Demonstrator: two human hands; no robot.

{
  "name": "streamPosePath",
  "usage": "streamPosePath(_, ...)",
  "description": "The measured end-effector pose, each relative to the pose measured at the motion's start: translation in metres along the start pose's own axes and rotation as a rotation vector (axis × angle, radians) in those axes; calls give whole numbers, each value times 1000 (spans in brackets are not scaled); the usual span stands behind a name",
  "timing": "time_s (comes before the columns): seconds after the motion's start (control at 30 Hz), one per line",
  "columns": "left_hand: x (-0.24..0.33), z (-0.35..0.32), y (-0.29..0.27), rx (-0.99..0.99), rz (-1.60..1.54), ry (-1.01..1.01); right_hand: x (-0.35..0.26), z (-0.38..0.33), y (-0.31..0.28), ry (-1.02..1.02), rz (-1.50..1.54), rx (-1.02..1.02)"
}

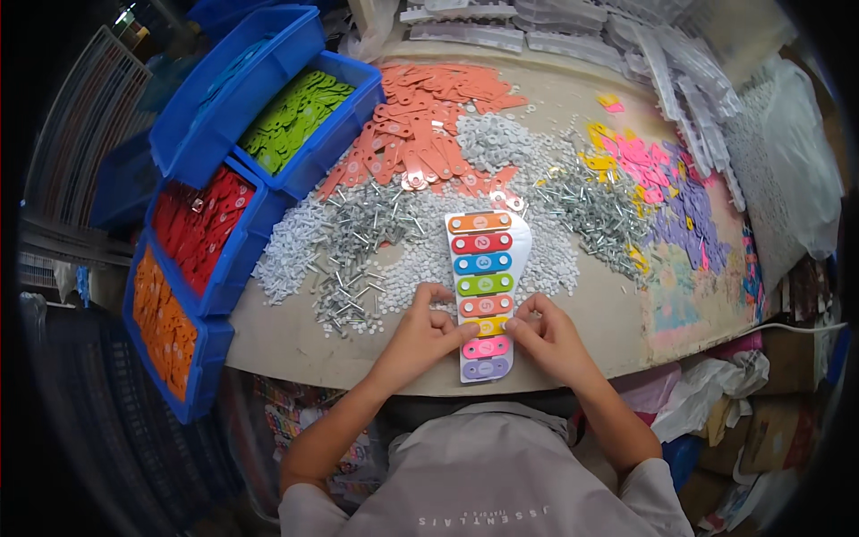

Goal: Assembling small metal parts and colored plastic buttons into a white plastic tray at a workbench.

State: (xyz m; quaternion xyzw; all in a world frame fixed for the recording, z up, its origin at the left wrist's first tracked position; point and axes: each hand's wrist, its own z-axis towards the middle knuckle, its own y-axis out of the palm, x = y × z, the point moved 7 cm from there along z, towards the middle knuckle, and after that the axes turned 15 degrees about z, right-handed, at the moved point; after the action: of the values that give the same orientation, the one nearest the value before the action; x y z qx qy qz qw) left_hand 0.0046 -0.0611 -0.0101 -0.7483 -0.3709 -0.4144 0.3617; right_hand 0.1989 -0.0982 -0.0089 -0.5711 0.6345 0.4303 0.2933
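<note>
A toy xylophone (521,242) with a white base and a row of coloured bars lies upright before me at the table's near edge. Round white caps sit on the ends of its upper bars, from the orange bar (480,222) down. On the pink bar (486,348) and purple bar (486,369) I see no such caps. My left hand (417,333) is closed at the base's left edge, its thumb on the left end of the yellow bar (488,327). Closed in a pinch, my right hand (553,336) touches that bar's right end; its fingertips hide what lies under them.
Metal pins (358,237) and small white caps (295,246) lie in heaps beyond the xylophone. Farther back spreads a coral bar pile (394,143). Blue bins (295,183) of green, red and orange bars line the left. Pink (637,161) and purple bars (689,215) lie right; white bases (465,31) are stacked behind.
</note>
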Motion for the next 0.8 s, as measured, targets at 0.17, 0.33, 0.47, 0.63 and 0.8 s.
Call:
streamPosePath(0.17, -17, 15, 12, -149, -25, 11, 9, 5, 0, 144, 100, -110)
streamPosePath(0.33, -9, 15, 16, -228, 91, -18, 2, 3, 0, 202, -1, -69)
streamPosePath(0.47, -5, 10, 19, -301, -101, -58, 0, 3, 12, 211, 7, -122)
streamPosePath(0.63, -11, 14, 18, -220, -7, 20, -4, 7, 17, 194, 34, -120)
streamPosePath(0.8, -6, 7, 13, -151, 94, 68, 0, 8, 19, 180, 30, -125)
